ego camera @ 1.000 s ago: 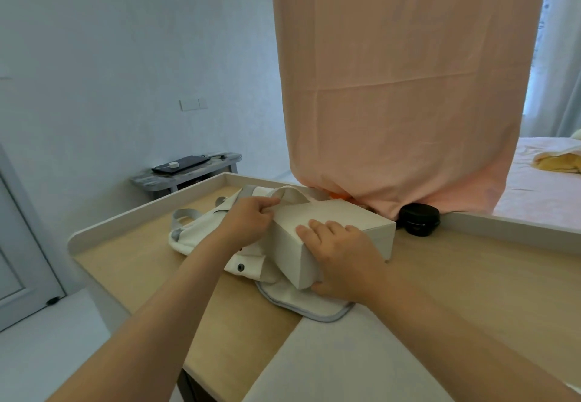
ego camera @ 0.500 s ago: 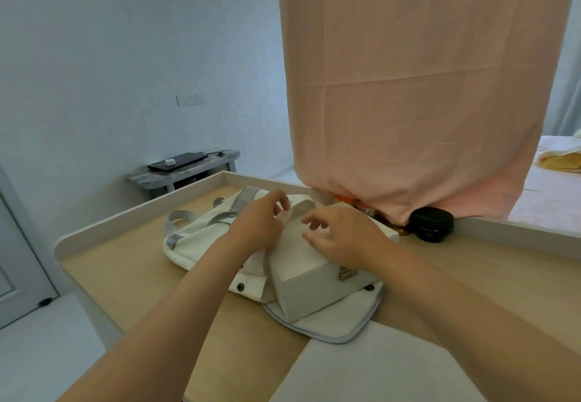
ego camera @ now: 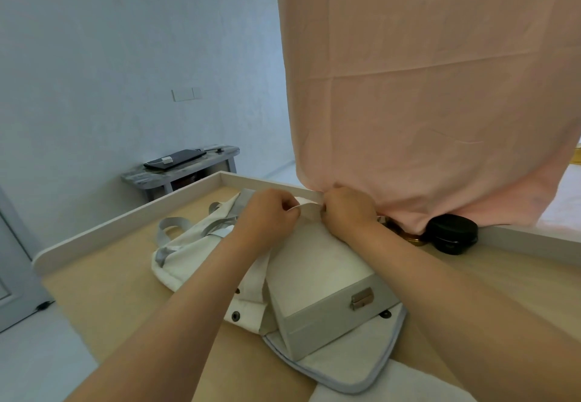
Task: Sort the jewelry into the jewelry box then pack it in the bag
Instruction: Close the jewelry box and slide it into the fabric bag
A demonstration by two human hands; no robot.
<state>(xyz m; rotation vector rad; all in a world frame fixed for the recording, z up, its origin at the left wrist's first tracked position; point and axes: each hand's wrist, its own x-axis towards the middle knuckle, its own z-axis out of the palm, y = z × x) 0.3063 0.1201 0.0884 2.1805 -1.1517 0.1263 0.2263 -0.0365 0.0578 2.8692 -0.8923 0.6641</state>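
Observation:
A closed white jewelry box (ego camera: pixel 317 279) with a small metal clasp (ego camera: pixel 362 298) lies on the wooden table, its far end under the cream fabric of a white canvas bag (ego camera: pixel 185 250) with grey straps. The bag's flap (ego camera: pixel 352 364) lies flat under the box's near end. My left hand (ego camera: pixel 267 216) and my right hand (ego camera: pixel 347 210) both pinch the bag's upper fabric edge at the far end of the box, fingers closed on the cloth. Inside the box nothing shows.
A pink cloth (ego camera: pixel 434 87) hangs right behind the hands. A round black case (ego camera: pixel 452 233) and a gold piece (ego camera: pixel 412 238) lie at the table's raised rim (ego camera: pixel 125 216). A grey side table (ego camera: pixel 182 169) with a dark device stands by the wall.
Both hands left the box's sides and moved to its far end, gripping the bag's fabric edge. The box's clasp side is now uncovered and my view shifted closer.

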